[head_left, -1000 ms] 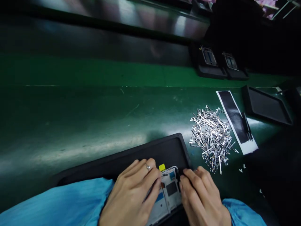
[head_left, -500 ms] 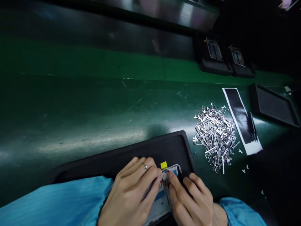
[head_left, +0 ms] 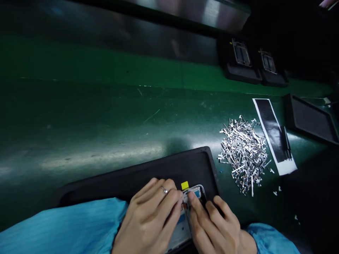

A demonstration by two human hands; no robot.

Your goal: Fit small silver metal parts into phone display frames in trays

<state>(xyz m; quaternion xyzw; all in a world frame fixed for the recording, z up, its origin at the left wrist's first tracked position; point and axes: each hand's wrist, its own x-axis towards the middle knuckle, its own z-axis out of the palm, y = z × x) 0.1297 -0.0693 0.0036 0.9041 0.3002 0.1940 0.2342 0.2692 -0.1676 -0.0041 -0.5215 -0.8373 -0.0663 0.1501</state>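
Observation:
A partly assembled phone frame (head_left: 178, 235) with a silvery rim, a blue patch and a yellow tab (head_left: 184, 185) at its top end lies in a black tray (head_left: 169, 164). My left hand (head_left: 149, 217), with a ring on one finger, is closed over the frame's left side. Its thumb and index fingertip are pinched near the upper inner parts; whatever is between them is hidden. My right hand (head_left: 213, 225) grips the frame's right edge, with the index fingertip pressing on the parts at the top end.
Right of the tray lies a heap of small silver-and-black strips (head_left: 243, 151), with a few loose bits nearby. Beyond it are a white-edged black sheet (head_left: 274, 132), dark tweezers-like tools (head_left: 286, 143) and another black tray (head_left: 311, 118). Two trays with phone frames (head_left: 241, 53) stand farther back.
Hardly anything differs. My right index fingertip has shifted very slightly left on the phone frame, and the view has moved a little.

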